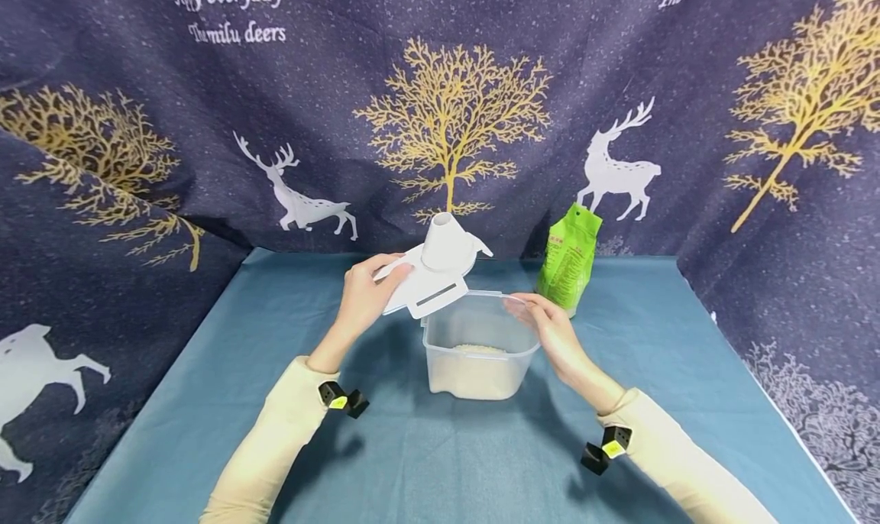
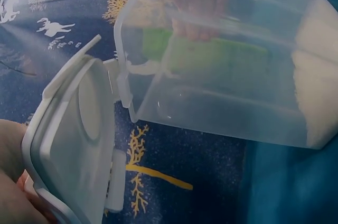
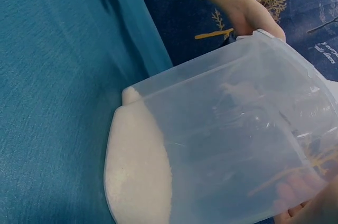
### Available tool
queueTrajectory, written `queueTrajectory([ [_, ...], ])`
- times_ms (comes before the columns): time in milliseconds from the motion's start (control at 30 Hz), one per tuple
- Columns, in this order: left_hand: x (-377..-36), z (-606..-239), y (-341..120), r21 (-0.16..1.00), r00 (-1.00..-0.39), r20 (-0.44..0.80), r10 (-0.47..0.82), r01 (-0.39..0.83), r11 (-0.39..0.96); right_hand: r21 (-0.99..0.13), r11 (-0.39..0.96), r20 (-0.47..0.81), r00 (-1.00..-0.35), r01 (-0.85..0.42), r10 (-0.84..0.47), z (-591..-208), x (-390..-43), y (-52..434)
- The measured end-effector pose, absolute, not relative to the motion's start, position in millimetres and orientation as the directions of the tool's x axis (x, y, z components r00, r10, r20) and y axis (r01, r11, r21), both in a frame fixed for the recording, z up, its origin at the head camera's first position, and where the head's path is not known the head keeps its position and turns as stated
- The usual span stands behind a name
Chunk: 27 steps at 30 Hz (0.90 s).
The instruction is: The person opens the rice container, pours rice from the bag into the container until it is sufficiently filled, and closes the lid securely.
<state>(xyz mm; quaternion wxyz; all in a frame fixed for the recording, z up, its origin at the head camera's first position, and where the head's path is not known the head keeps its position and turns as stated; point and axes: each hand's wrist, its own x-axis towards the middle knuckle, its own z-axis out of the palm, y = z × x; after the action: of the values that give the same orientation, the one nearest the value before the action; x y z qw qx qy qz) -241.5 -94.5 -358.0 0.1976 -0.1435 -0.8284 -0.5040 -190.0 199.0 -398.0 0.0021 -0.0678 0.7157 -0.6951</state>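
Nearest, two cream sleeves reach in over the blue-covered bench (image 1: 206, 371), each with a small black clip at the wrist. The left hand (image 1: 364, 295) has its grip closed on the near-left edge of the white lid (image 1: 429, 276), fingers curled round that edge, holding the lid tilted above the left rim of the container; the left wrist view shows the lid's underside (image 2: 74, 145) just beside the container's mouth, with the hand at its lower corner. The right hand (image 1: 550, 325) lies against the right side of the clear plastic container (image 1: 479, 344), fingers wrapped on its rim and wall, grasping it; through the wall the right wrist view shows those fingers (image 3: 303, 192) blurred. The container stands in the middle of the bench with white rice (image 1: 474, 367) filling its bottom. Farther back and to the right, a green pouch (image 1: 569, 258) stands upright near the container. Behind everything hangs a dark blue cloth (image 1: 137, 88) printed with gold trees and white deer.
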Motion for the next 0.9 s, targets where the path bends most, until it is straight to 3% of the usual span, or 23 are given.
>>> queueTrajectory([
  [400, -245, -364, -105, 0.773, -0.882, 0.468, -0.060, 0.376, 0.510, -0.995, 0.031, 0.089, -0.990, -0.093, -0.113, -397, -190, 198],
  [900, -246, -369, -125, 0.800, -0.929, 0.335, -0.157, 0.192, 0.568, -0.994, 0.053, 0.084, -0.990, -0.090, -0.114, -398, -189, 199],
])
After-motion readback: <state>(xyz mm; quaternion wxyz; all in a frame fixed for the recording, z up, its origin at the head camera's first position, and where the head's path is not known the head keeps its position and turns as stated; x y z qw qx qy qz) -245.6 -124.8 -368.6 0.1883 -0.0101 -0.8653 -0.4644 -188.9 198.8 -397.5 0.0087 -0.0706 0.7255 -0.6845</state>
